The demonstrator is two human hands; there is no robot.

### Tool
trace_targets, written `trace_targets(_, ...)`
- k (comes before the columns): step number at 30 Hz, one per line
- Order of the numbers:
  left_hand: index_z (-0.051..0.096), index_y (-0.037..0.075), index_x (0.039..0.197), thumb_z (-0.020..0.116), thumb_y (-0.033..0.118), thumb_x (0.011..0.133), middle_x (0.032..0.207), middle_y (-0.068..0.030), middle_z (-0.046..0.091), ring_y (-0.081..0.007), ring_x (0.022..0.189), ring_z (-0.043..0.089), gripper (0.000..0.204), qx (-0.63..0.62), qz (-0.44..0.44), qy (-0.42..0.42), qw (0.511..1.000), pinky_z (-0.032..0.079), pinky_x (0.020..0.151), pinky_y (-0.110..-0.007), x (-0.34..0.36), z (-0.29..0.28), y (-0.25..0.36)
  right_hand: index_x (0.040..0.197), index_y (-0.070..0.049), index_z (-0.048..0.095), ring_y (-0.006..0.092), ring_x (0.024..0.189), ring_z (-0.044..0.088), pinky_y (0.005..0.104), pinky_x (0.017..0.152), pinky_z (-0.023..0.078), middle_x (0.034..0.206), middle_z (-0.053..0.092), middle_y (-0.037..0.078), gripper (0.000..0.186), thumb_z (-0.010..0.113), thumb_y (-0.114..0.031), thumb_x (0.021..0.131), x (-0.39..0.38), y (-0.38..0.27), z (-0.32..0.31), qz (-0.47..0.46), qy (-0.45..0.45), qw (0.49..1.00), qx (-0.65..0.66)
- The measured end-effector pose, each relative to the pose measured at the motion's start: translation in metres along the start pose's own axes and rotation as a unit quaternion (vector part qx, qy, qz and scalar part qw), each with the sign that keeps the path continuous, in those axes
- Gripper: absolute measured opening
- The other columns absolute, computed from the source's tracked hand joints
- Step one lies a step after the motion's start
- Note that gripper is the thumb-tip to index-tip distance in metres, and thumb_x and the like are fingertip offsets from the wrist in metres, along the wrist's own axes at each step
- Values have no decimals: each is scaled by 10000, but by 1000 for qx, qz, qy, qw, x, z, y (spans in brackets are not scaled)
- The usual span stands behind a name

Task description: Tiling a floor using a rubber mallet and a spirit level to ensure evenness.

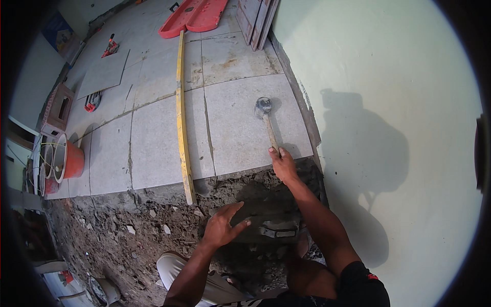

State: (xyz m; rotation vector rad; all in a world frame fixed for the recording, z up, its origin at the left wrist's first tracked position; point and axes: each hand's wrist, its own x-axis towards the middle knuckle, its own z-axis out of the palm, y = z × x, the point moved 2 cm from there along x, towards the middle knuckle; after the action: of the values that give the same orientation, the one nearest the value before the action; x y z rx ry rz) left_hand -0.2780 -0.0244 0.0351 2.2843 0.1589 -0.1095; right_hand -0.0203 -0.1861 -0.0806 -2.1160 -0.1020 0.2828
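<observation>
Dark sleeve (360,287); mallet (269,128) points forward, axis perhaps leftward.

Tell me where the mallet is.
In the head view, right of centre, the mallet is in the right hand, its head over a tile beside the wall.

Light from the left casts a shadow (365,138) across the wall (434,230); edges curve, blackened.

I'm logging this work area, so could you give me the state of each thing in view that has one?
Right hand: closed around the mallet's handle.
Left hand: open, empty, thumb apart from fingers.
Mallet: held; head contact with the tile unclear.
Yellow straightedge: lying across tiles.
Red case: open.
Orange bucket: uncovered; contents unclear.
</observation>
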Motion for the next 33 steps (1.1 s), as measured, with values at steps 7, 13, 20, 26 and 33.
trace_targets(7,512,50,1472,806,394,871,1428,-224,576,-394,1319,569,752,27,-7,71,997,488,1078,-470,101,-12,9,1243,80,609,512,1160,610,533,982,481,1186,658,338,703,463,-576,1036,0,-24,-21,10,-52,996,-72)
trace_targets(13,254,234,1647,701,754,791,1710,-142,208,-405,1569,189,1097,287,-76,-25,955,277,1222,-609,236,-11,-28,1154,75,630,510,1090,626,545,924,476,1078,673,329,657,424,-543,1064,10,-57,-29,24,-78,995,-60)
trace_targets(20,176,270,1665,683,851,716,1740,-106,97,-369,1592,119,1223,307,-149,-56,938,221,1233,-632,245,-8,-34,1036,6,606,502,914,643,533,784,485,914,673,278,528,439,-493,1078,24,-118,-21,-79,-13,995,61)
trace_targets(26,188,271,1662,690,848,711,1739,-107,102,-359,1593,121,1220,301,-160,-66,938,222,1228,-637,252,-4,-19,1071,-42,575,503,889,673,578,771,512,902,692,299,446,448,-469,1071,66,-100,6,-134,36,981,-134)
trace_targets(33,140,292,1670,660,851,736,1749,-64,53,-331,1602,89,1207,311,-167,-68,933,204,1229,-643,250,-6,-23,1131,-28,597,522,951,668,597,838,511,935,708,298,515,402,-501,1069,73,-98,16,-77,-23,978,-194)
